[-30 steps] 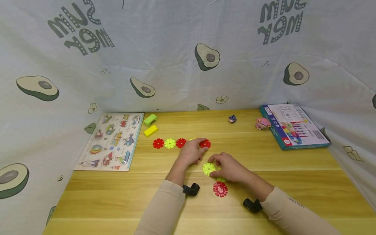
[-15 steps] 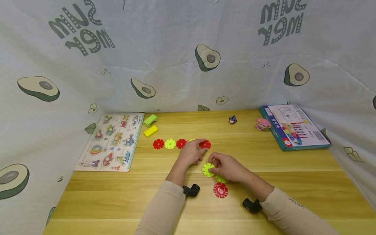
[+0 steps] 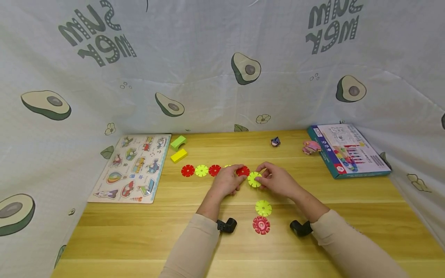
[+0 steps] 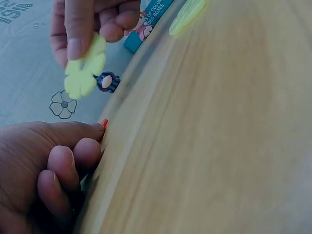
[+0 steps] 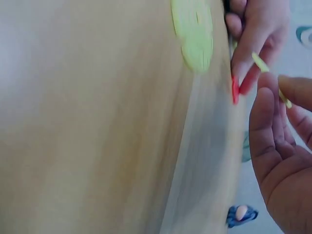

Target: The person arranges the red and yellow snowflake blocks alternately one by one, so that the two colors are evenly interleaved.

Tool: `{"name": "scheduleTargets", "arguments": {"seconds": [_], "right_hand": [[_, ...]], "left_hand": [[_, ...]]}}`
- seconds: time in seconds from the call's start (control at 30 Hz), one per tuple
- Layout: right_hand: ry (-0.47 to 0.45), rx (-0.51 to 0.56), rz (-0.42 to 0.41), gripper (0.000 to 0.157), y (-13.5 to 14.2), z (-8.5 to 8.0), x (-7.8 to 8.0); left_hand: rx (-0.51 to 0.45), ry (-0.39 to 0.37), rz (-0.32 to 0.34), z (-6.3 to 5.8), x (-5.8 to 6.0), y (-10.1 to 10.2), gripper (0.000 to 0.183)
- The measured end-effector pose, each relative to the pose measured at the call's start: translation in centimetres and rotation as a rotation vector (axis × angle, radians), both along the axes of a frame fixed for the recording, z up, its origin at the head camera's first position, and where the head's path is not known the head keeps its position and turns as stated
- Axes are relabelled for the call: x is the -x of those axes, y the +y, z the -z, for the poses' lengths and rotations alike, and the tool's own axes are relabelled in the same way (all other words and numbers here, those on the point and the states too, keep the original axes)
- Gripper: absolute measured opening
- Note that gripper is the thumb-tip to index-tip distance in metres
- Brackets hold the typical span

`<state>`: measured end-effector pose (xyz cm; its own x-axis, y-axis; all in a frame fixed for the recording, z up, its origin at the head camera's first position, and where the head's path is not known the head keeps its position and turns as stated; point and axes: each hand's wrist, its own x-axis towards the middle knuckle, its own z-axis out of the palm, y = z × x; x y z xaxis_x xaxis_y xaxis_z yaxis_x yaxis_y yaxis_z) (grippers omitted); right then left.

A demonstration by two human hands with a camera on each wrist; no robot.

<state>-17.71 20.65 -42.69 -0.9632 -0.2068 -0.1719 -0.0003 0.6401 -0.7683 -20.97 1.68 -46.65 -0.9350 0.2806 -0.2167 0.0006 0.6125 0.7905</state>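
Observation:
My right hand (image 3: pixel 279 181) pinches a yellow notched plastic disc (image 3: pixel 254 180) between thumb and fingers; in the left wrist view this disc (image 4: pixel 84 73) is raised and tilted. At the right end of a flat row lies a red notched disc (image 3: pixel 244 170), its edge gripped between my left hand's (image 3: pixel 226 181) thumb and index finger. The row alternates red and yellow; another red disc (image 3: pixel 214 170) and a yellow disc (image 3: pixel 201 170) lie further left, and one yellow disc is mostly hidden by the left hand. Nearer me lie a yellow disc (image 3: pixel 263 207) and a red disc (image 3: pixel 261 225), edge to edge.
A picture puzzle board (image 3: pixel 130 168) lies at the left, beside a green arch block (image 3: pixel 178 142) and a yellow block (image 3: pixel 179 155). Toward the back right are a small dark blue figure (image 3: pixel 275 141), a pink figure (image 3: pixel 311 147) and a flat toy box (image 3: pixel 349 150).
My right hand has lifted the yellow disc off the nearer group and carried it forward, close to the red disc at the row's end. The left hand has stayed in place.

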Motion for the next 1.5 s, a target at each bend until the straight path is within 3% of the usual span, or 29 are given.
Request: {"name": "scheduleTargets", "arguments": {"seconds": [0.2,0.37,0.83,1.03,1.27,1.5], "right_hand": [[-0.032,-0.043,0.095,0.026,0.6,0.5,2.1],[-0.057,-0.128,0.105,0.026,0.7,1.0,3.1],[-0.042,-0.204,0.094,0.026,0.6,0.8,2.9],[0.001,-0.19,0.045,0.027,1.0,0.6,1.0],[0.072,-0.128,-0.136,0.028,1.4,0.8,-2.8],[-0.005,-0.091,-0.335,0.034,1.7,1.2,-6.3]], "left_hand": [[-0.009,-0.009,-0.004,0.0,0.0,0.0,0.047],[-0.011,-0.011,-0.004,-0.1,-0.1,0.1,0.047],[-0.001,-0.012,-0.01,-0.2,-0.2,0.1,0.048],[-0.008,0.017,0.007,-0.1,-0.2,-0.2,0.047],[0.01,0.056,0.061,0.2,-0.8,-0.4,0.048],[-0.083,0.036,0.127,0.3,-1.1,1.3,0.047]]}}
